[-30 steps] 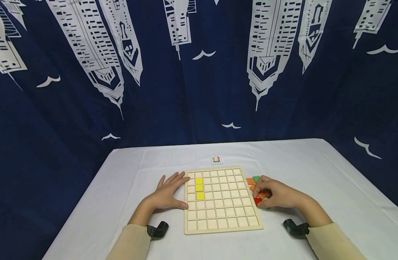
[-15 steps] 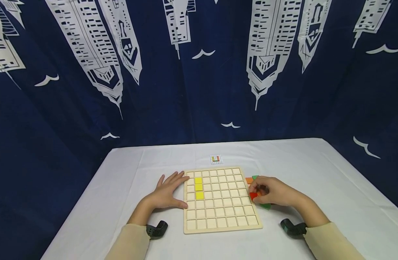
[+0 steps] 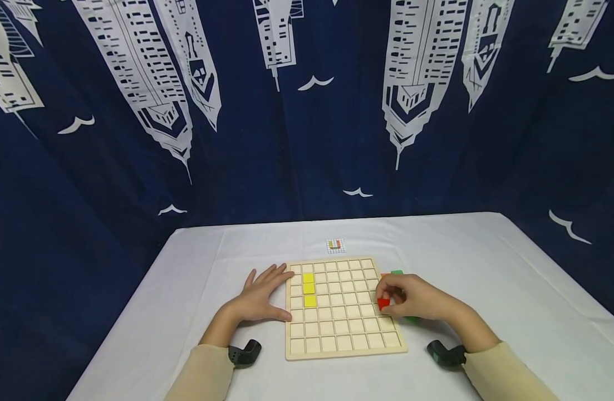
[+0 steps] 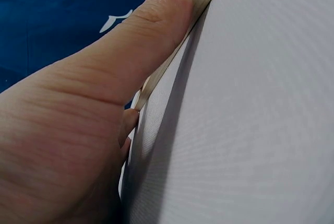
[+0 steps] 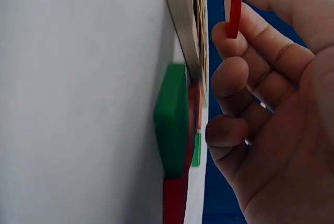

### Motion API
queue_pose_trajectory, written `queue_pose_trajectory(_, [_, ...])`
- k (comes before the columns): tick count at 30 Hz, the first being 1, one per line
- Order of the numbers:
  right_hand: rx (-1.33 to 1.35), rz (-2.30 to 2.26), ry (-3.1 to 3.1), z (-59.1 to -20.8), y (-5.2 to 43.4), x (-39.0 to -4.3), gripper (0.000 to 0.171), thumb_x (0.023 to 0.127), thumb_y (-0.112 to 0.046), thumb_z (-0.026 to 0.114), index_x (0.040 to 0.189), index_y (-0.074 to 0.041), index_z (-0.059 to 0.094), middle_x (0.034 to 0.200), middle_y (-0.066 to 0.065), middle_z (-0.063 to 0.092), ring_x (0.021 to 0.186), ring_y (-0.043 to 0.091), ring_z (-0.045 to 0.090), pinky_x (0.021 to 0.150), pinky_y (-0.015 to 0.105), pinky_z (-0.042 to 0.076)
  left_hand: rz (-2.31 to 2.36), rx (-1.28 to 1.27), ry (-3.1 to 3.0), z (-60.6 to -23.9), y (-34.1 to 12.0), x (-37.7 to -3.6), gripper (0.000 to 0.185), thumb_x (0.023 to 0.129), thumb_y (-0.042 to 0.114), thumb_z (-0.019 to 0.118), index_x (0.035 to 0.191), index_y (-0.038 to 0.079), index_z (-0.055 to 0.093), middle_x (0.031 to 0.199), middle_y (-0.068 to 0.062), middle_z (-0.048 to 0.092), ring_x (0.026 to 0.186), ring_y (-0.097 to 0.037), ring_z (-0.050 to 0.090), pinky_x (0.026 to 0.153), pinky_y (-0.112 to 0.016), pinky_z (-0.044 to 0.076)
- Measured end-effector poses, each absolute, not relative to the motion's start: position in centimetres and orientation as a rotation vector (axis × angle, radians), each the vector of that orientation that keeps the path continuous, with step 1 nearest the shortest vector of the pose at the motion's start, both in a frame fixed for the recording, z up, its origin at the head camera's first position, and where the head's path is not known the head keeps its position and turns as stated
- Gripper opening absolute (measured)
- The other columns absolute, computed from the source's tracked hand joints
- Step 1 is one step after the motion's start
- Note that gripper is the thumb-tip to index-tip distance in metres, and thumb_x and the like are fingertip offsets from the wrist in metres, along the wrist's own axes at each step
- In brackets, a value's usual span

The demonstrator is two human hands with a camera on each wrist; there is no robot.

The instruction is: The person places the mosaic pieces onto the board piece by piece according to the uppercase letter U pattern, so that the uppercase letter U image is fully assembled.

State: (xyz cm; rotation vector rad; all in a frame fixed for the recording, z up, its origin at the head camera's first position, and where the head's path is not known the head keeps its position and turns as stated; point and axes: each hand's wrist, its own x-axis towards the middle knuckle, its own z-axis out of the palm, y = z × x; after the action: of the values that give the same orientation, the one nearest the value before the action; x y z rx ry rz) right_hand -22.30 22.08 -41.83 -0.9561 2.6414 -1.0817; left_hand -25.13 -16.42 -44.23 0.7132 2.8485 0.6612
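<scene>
A wooden grid board (image 3: pixel 344 334) lies on the white table, with three yellow tiles (image 3: pixel 309 288) in a column near its upper left. My left hand (image 3: pixel 259 298) lies flat with straight fingers against the board's left edge (image 4: pixel 156 75). My right hand (image 3: pixel 409 298) pinches a red tile (image 3: pixel 383 303) at the board's right edge; the right wrist view shows the red tile (image 5: pixel 235 15) held thin-side on between thumb and forefinger, lifted off the table. Green tiles (image 5: pixel 172 119) and another red tile (image 5: pixel 173 200) lie beside the board's right edge (image 5: pixel 180 10).
A small printed pattern card (image 3: pixel 334 245) lies behind the board. A green tile (image 3: pixel 397 273) peeks out behind my right hand. Black wrist mounts (image 3: pixel 244 353) sit on both sleeves. A dark blue curtain with white skyscrapers (image 3: pixel 307 111) hangs behind the white-clothed table (image 3: pixel 487 267).
My right hand has lifted a red tile out of the pile and moved it left, up to the board's right edge. My left hand has stayed put.
</scene>
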Motion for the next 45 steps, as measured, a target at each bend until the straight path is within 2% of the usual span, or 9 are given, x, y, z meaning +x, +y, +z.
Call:
queue_pose_trajectory(6, [-1.013, -1.067, 2.638, -41.8, 21.2, -22.5, 0.023, 0.08, -0.019, 0.078, 0.094, -0.021, 0.06, 0.075, 0.006, 0.058, 0.06, 0.001, 0.043, 0.052, 0.017, 0.04, 0.667, 0.711, 2.848, -44.2, -16.4, -25.2, 0.105, 0.06, 0.066, 0.077, 0.148, 0.031, 0.034, 0.162, 0.001, 0.019, 0.152, -0.026, 0.009, 0.118, -0.06, -0.007])
queue_pose_trajectory(11, [-1.029, -1.074, 2.621, -41.7, 20.2, -22.6, 0.023, 0.079, -0.017, 0.078, 0.094, -0.02, 0.061, 0.077, 0.004, 0.059, 0.06, 0.002, 0.044, 0.052, 0.016, 0.041, 0.672, 0.711, 2.85, -44.2, -16.4, -25.2, 0.104, 0.06, 0.065, 0.078, 0.148, 0.03, 0.035, 0.162, 0.0, 0.019, 0.151, -0.027, 0.01, 0.118, -0.061, -0.006])
queue_pose_trajectory(22, [-1.078, -0.97, 2.71, -41.0, 17.0, -22.6, 0.022, 0.077, -0.016, 0.078, 0.093, -0.022, 0.063, 0.082, -0.001, 0.058, 0.067, 0.018, 0.052, 0.057, 0.016, 0.042, 0.671, 0.713, 2.846, -44.2, -16.4, -25.2, 0.104, 0.06, 0.065, 0.078, 0.148, 0.03, 0.035, 0.162, -0.001, 0.019, 0.151, -0.027, 0.01, 0.118, -0.061, -0.007])
queue_pose_trajectory(31, [-1.043, -0.924, 2.723, -40.3, 15.0, -22.5, 0.023, 0.076, -0.018, 0.079, 0.09, -0.023, 0.063, 0.084, -0.003, 0.059, 0.07, 0.016, 0.053, 0.06, 0.017, 0.042, 0.672, 0.719, 2.847, -44.2, -16.5, -25.1, 0.104, 0.06, 0.065, 0.078, 0.148, 0.03, 0.035, 0.162, -0.001, 0.019, 0.151, -0.027, 0.01, 0.118, -0.061, -0.007])
queue_pose_trajectory(38, [-1.063, -0.871, 2.748, -40.1, 13.5, -22.4, 0.021, 0.076, -0.021, 0.079, 0.089, -0.024, 0.063, 0.083, -0.005, 0.059, 0.063, 0.005, 0.046, 0.059, 0.017, 0.041, 0.676, 0.731, 2.848, -44.2, -16.5, -25.2, 0.104, 0.06, 0.065, 0.078, 0.148, 0.029, 0.035, 0.162, -0.002, 0.02, 0.151, -0.028, 0.01, 0.118, -0.062, -0.007])
queue_pose_trajectory(45, [-1.037, -0.84, 2.784, -40.1, 12.0, -22.3, 0.02, 0.075, -0.022, 0.077, 0.089, -0.024, 0.062, 0.081, -0.006, 0.059, 0.066, 0.005, 0.049, 0.06, 0.017, 0.043, 0.678, 0.722, 2.84, -44.1, -16.4, -25.1, 0.103, 0.061, 0.063, 0.078, 0.148, 0.029, 0.035, 0.162, -0.001, 0.019, 0.151, -0.028, 0.01, 0.118, -0.062, -0.007])
